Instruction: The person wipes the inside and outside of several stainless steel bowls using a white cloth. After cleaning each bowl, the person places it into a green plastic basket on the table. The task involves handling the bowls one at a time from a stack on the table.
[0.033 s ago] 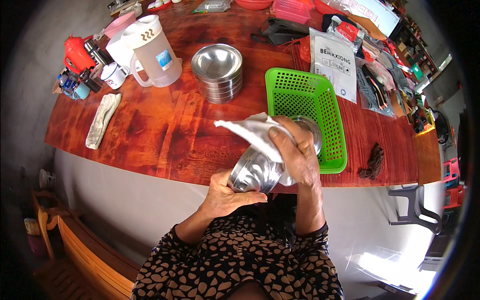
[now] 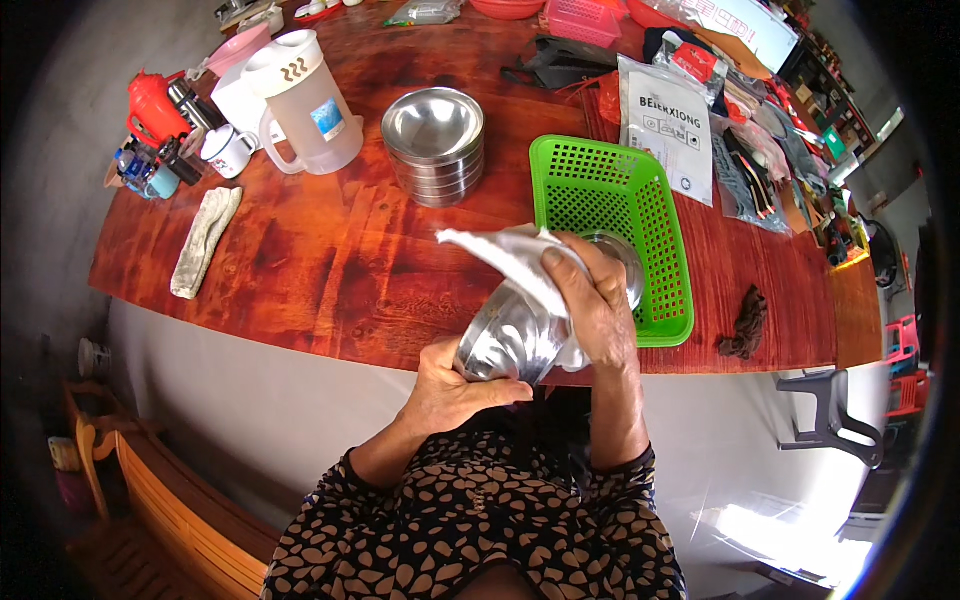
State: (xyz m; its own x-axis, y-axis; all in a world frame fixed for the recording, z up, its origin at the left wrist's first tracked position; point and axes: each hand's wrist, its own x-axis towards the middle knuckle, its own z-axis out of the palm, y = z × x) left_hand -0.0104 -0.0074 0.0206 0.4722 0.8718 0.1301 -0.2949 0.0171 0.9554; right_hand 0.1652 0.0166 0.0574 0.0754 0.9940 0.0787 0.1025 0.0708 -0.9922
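A shiny steel bowl (image 2: 505, 345) is tilted on its side at the table's front edge. My left hand (image 2: 450, 388) grips its rim, thumb stretched along the near side. Pinched in my right hand (image 2: 597, 300) is a white cloth (image 2: 510, 268), partly draped over the bowl's upper side; where it meets the metal is partly hidden by my fingers. Just beyond my right hand, a green plastic basket (image 2: 683, 300) has steel bowls (image 2: 632, 262) in its near end, largely covered by that hand. A stack of steel bowls (image 2: 437, 150) stands upright farther back on the table.
The red-brown wooden table (image 2: 300, 270) bears a folded pale cloth (image 2: 207, 243), a plastic jug (image 2: 318, 110) and an enamel mug (image 2: 228, 150) on the left. Rightward lie a dark crumpled rag (image 2: 745, 325) and a white plastic package (image 2: 667, 130). A dark stool (image 2: 830, 410) stands below.
The white cloth and my right hand have shifted slightly, the cloth's free corner rising a little. The bowl in my left hand has moved very slightly left.
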